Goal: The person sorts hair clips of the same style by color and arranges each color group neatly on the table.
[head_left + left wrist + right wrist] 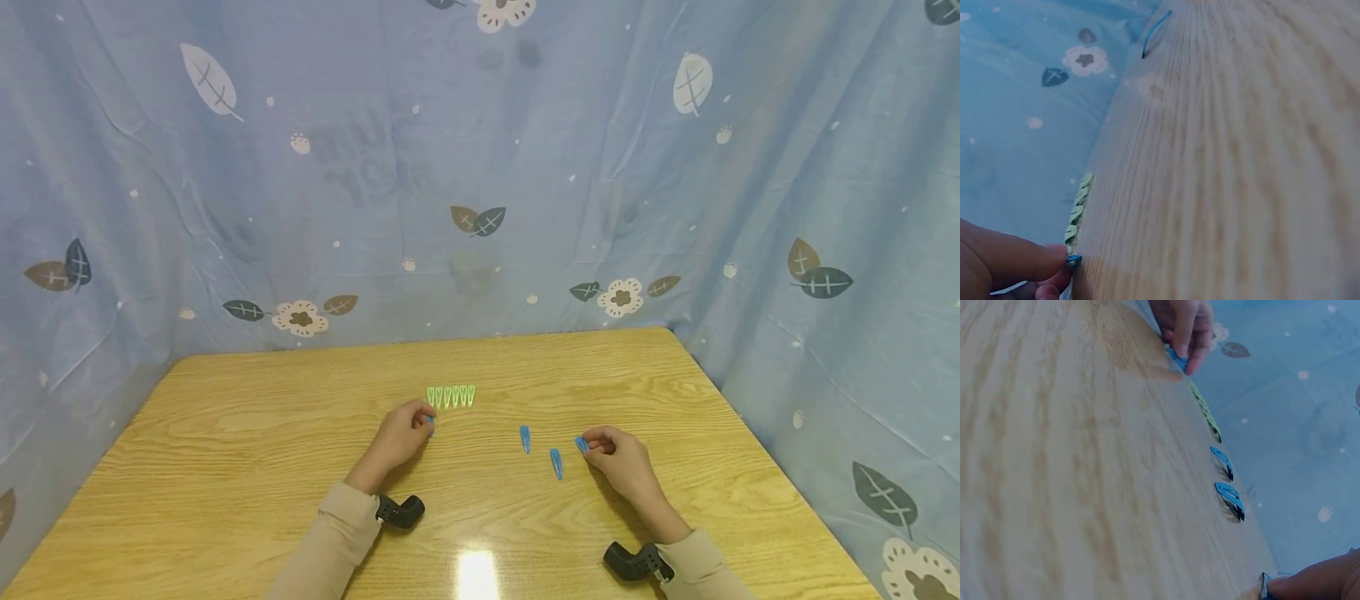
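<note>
Blue hair clip (431,421), mostly covered, probably teardrop-shaped, sits pinched in left hand (403,434) near row of pale-green teardrop clips (455,396). Right hand (622,460) pinches second blue clip (582,445); two blue teardrop clips (556,463) lie between on wood-grain worktop (262,433).

Left arm (333,533): sleeved, stretched forward and inward
Left grip (403,433): curled in a pinch, pointing rightward
Right arm (701,567): sleeved, slanting forward and inward
Right grip (624,460): curled in a pinch, pointing leftward
Both grips: well apart
</note>
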{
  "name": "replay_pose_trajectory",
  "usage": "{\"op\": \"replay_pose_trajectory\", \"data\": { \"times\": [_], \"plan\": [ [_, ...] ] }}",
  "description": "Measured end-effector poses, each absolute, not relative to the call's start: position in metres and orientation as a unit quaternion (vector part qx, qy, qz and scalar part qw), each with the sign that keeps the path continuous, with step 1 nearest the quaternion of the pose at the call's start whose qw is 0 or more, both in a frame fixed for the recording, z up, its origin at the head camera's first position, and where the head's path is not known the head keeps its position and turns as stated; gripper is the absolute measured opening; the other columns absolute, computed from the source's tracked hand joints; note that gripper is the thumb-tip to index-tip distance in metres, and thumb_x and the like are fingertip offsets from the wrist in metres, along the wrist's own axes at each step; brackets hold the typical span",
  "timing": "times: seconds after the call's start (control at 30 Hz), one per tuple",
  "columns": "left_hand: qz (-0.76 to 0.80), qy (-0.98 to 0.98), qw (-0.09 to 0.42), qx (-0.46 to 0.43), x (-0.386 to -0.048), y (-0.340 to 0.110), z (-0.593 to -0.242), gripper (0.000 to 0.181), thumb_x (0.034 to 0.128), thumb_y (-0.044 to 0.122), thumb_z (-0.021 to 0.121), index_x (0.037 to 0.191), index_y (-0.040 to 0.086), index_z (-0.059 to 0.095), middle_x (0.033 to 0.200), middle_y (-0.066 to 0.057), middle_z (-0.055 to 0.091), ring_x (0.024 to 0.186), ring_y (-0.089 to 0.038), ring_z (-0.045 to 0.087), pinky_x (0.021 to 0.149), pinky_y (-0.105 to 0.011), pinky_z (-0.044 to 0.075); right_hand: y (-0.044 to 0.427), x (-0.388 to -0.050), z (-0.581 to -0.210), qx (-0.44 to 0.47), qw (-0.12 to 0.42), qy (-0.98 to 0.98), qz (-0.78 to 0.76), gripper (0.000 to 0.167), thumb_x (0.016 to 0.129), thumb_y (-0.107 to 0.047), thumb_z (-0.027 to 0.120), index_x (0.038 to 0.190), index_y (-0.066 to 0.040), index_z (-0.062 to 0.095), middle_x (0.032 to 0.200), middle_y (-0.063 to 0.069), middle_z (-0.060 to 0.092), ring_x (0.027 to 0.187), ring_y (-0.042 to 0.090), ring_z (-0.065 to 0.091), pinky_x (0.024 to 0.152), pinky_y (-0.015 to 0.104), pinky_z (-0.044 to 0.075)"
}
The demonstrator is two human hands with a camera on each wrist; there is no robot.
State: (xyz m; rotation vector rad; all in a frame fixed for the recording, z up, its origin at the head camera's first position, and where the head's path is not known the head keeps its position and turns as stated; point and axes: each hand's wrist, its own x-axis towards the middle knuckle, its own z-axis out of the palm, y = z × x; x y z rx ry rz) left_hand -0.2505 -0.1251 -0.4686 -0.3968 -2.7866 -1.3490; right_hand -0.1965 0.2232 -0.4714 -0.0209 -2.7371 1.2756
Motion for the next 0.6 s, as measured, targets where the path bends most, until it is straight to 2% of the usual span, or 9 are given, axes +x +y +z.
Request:
{"op": "replay_pose_trajectory", "data": {
  "times": [0.6],
  "plan": [
    [-0.423,-0.896,0.009,-0.135,-0.2524,-0.1289,-0.4722,0.023,0.0903,0.004,0.064,0.112,-0.001,0.067,0.089,-0.004,0.058,0.078,-0.017,0.049,0.069,-0.031,0.044,0.2229,-0.1966,-0.4722,-0.005,0.064,-0.903,0.424,0.018,0.083,0.003,0.068,0.100,0.001,0.070,0.086,0.004,0.065,0.080,0.016,0.060,0.068,0.023,0.048]
  ]
}}
